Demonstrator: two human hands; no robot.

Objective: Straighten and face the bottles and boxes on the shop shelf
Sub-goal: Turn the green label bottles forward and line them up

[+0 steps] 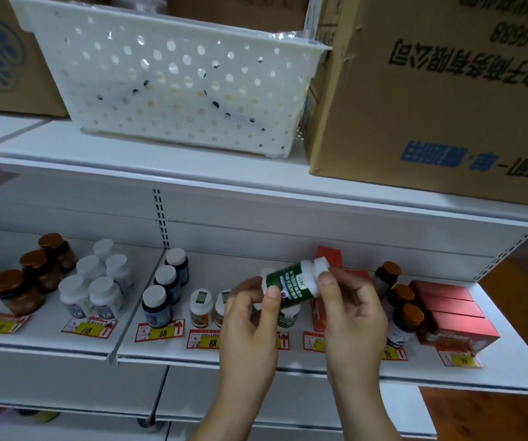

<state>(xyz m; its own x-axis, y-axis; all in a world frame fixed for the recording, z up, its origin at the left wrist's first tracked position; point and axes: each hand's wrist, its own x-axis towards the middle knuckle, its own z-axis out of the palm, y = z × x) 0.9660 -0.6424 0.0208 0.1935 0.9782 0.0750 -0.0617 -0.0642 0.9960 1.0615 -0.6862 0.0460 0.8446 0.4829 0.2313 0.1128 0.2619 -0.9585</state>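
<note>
Both hands hold a white bottle with a green label (294, 283) tilted on its side above the lower shelf (288, 361). My left hand (250, 326) grips its base end, thumb on the label. My right hand (351, 313) pinches its white cap end. Under it stands another green-label bottle (288, 316). Two small white bottles (201, 308) stand to the left. Dark bottles with white caps (157, 305) line up further left. Amber-capped bottles (404, 316) and red boxes (453, 316) stand at the right.
A white perforated basket (173, 81) and a large cardboard carton (441, 100) sit on the upper shelf. Brown jars (17, 292) and white-capped bottles (91, 291) fill the left section. Price tags (204, 338) line the shelf's front edge.
</note>
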